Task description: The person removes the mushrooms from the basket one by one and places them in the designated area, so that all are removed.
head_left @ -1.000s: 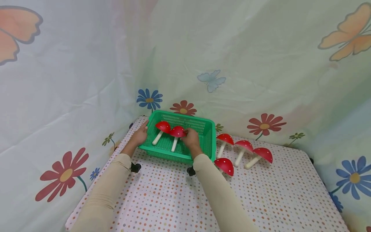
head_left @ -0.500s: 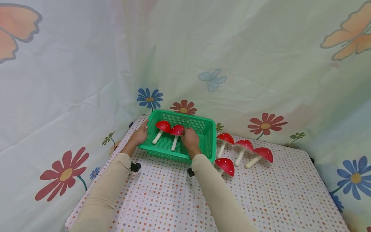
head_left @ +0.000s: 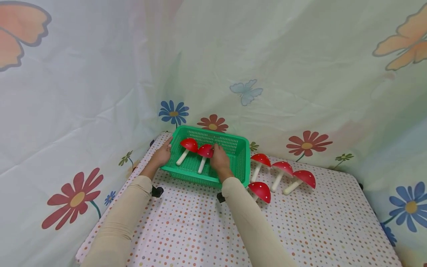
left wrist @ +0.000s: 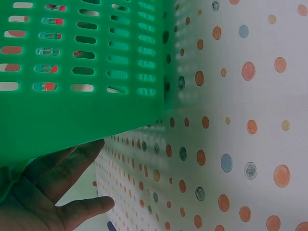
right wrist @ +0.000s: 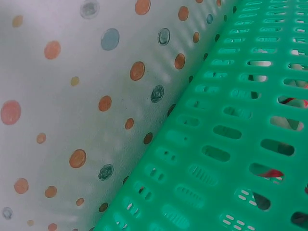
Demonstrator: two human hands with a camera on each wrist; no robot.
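A green perforated plastic basket (head_left: 241,159) stands on the dotted table cover. Inside it lie two toy mushrooms with red, white-spotted caps and cream stems. My right hand (head_left: 220,159) reaches over the front rim and pinches the right edge of the cap of the right-hand mushroom (head_left: 205,151). Just left of that, the other mushroom (head_left: 189,145) lies with its cap close by. My left hand (head_left: 162,154) rests against the basket's left side; the left wrist view shows its fingers (left wrist: 72,168) extended along the green wall. The basket wall hides my right hand in the right wrist view.
Right of the basket, several more red-capped mushrooms lie on the table cover (head_left: 333,207), one mushroom (head_left: 260,191) in front of the others. A printed cloth (head_left: 283,74) hangs behind and at both sides. Black devices (head_left: 156,191) sit under the wrists.
My right fingers have shifted slightly and cover more of the cap's right edge. The basket, my left hand and the other mushrooms stay in place; the head view has moved a little.
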